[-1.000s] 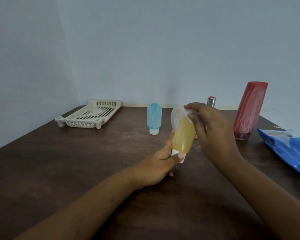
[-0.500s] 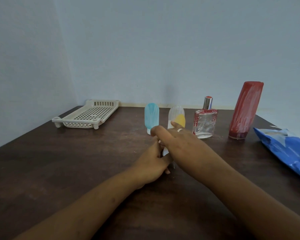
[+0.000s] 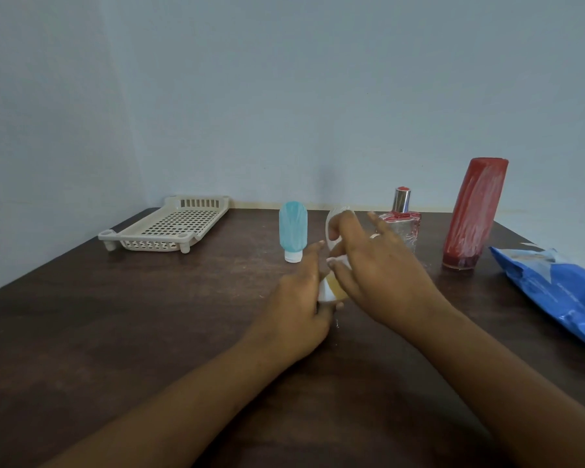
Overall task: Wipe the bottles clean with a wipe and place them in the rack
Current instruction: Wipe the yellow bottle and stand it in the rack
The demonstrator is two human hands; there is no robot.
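Observation:
A small yellow bottle (image 3: 337,286) with a white cap and a smeared pale top stands tilted at the table's middle. My left hand (image 3: 298,298) grips its lower end by the cap. My right hand (image 3: 380,265) lies over its body with the fingers curled round it. A bit of white shows under those fingers; I cannot tell if it is a wipe. The cream slotted rack (image 3: 169,228) sits at the far left with nothing in it. A light blue bottle (image 3: 293,231), a glass perfume bottle (image 3: 402,221) and a tall red bottle (image 3: 473,214) stand along the back, all streaked white.
A blue wipes packet (image 3: 561,288) lies at the right edge of the dark wooden table (image 3: 115,332). Pale walls close off the back and the left side.
The yellow bottle came down from a raised position to near the table. My right hand went from pinching its top to lying over its body and sliding along it.

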